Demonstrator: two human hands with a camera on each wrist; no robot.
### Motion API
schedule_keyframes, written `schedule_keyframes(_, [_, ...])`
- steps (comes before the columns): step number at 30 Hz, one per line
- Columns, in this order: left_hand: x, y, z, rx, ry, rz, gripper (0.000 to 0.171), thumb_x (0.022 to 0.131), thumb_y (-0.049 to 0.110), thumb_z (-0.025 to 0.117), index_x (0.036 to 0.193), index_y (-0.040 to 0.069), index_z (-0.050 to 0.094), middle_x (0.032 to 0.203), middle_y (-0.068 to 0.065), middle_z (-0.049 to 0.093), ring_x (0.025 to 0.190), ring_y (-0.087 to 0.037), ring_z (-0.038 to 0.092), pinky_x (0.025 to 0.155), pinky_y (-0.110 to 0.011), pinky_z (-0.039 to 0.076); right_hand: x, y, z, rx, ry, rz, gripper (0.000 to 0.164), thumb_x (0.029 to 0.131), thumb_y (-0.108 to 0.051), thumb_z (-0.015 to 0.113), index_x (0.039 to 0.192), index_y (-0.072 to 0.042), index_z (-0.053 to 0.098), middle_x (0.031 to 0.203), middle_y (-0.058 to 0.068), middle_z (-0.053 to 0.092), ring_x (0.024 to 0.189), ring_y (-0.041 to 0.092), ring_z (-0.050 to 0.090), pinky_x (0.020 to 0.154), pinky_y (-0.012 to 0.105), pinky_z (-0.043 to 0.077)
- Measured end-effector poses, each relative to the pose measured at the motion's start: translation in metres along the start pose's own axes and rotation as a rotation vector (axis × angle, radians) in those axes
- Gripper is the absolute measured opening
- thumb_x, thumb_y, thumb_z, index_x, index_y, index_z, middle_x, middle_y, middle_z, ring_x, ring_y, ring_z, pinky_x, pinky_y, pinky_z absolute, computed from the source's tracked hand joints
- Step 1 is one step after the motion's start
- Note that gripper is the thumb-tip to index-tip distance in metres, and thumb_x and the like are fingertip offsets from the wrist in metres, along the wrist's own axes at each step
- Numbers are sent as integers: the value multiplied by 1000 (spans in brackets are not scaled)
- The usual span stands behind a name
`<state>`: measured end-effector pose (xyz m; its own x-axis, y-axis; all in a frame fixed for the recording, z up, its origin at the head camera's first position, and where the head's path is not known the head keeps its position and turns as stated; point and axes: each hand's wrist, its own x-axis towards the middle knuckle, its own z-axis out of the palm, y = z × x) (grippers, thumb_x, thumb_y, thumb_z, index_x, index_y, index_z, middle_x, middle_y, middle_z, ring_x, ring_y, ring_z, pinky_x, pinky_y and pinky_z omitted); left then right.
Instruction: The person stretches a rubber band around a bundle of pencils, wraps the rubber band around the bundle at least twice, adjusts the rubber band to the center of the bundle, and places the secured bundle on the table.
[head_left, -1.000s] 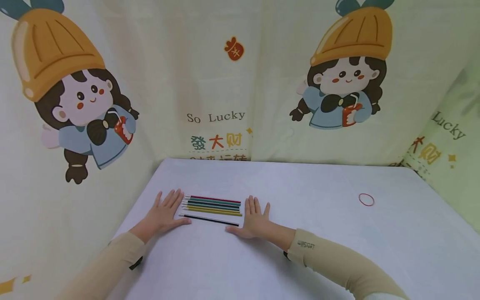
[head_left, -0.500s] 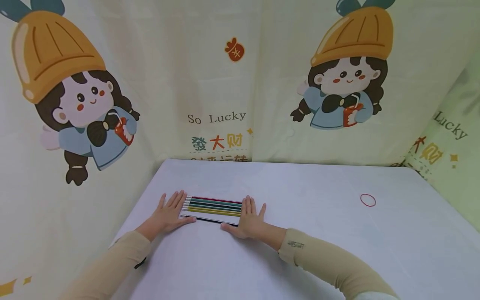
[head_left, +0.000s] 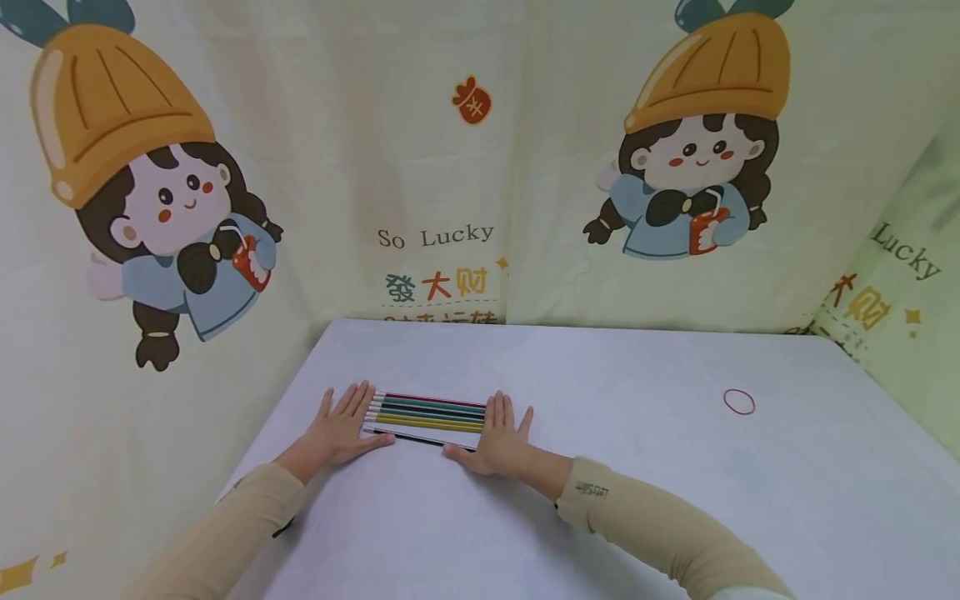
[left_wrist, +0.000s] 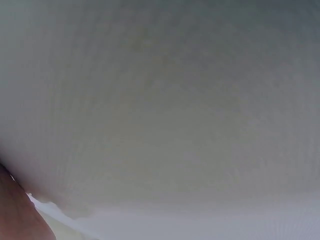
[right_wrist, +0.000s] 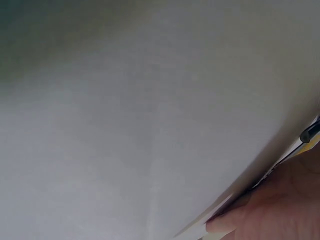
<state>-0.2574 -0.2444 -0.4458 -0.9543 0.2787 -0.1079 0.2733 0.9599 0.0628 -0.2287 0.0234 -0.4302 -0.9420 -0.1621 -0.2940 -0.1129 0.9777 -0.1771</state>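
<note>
Several pencils [head_left: 429, 412] in red, green, dark and yellow lie side by side on the white table, pale ends to the left. A black pencil [head_left: 420, 438] lies slightly apart, nearer the person. My left hand [head_left: 337, 429] is flat with straight fingers at the pale ends, its thumb over the black pencil. My right hand [head_left: 504, 442] lies flat at the other ends, fingers straight and together, thumb over the black pencil's right part. The right wrist view catches a dark pencil end [right_wrist: 311, 132] beside that hand. Only a corner of the left hand [left_wrist: 20, 215] shows in the left wrist view.
A thin red loop, like a rubber band [head_left: 739, 402], lies at the right of the white table [head_left: 637, 375]. A printed curtain [head_left: 555, 208] hangs behind the table's far edge and along both sides.
My right hand has moved left against the pencils' ends, its fingers now covering their tips. My left hand has shifted slightly right. Over the last half second both hands barely move.
</note>
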Motion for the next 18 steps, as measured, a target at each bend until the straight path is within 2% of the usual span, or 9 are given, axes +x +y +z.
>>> schedule_keyframes(11, [-2, 1, -4, -7, -13, -6, 104, 78, 71, 43, 143, -5, 14, 150, -22, 11, 137, -38, 7, 104, -56, -7, 3, 15, -4, -54, -10, -61, 107, 76, -79, 31, 145, 0, 7, 152, 16, 0, 140, 28, -3, 104, 58, -5])
schedule_keyframes(18, [-1, 2, -6, -8, -24, 0, 103, 79, 70, 42, 143, -6, 13, 149, -23, 10, 137, -38, 7, 104, -56, -7, 12, 15, -2, -57, -17, -57, 102, 79, -76, 29, 145, -2, 5, 153, 14, -1, 140, 27, -4, 106, 54, -6])
